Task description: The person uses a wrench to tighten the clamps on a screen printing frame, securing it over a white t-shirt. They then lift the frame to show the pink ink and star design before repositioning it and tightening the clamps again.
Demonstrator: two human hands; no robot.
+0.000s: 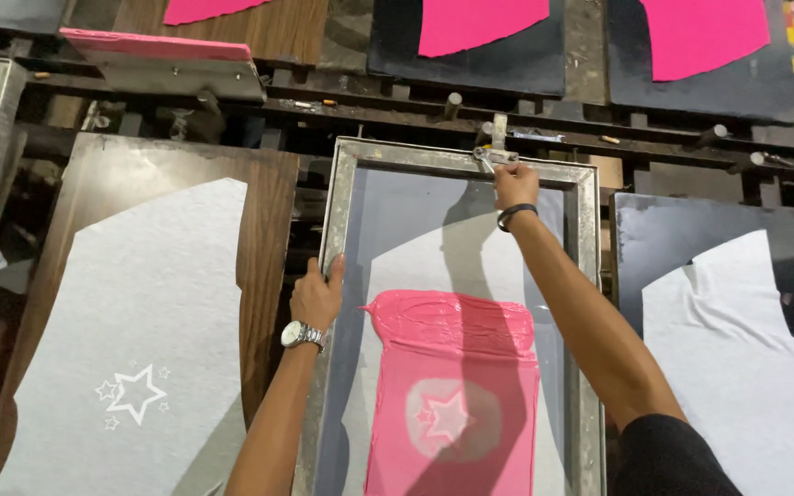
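Dark wooden print boards [268,230] under grey fabric [149,312], pink-inked screen frame [590,276] between.

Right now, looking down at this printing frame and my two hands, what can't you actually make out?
- Head view: the lower end of the frame and the pink ink run off the bottom edge.
- The grey cloth under the mesh is partly hidden by ink and the arm's shadow.
- The small metal clamp is partly covered by the right hand.
- The left hand hides the frame's side where it grips.
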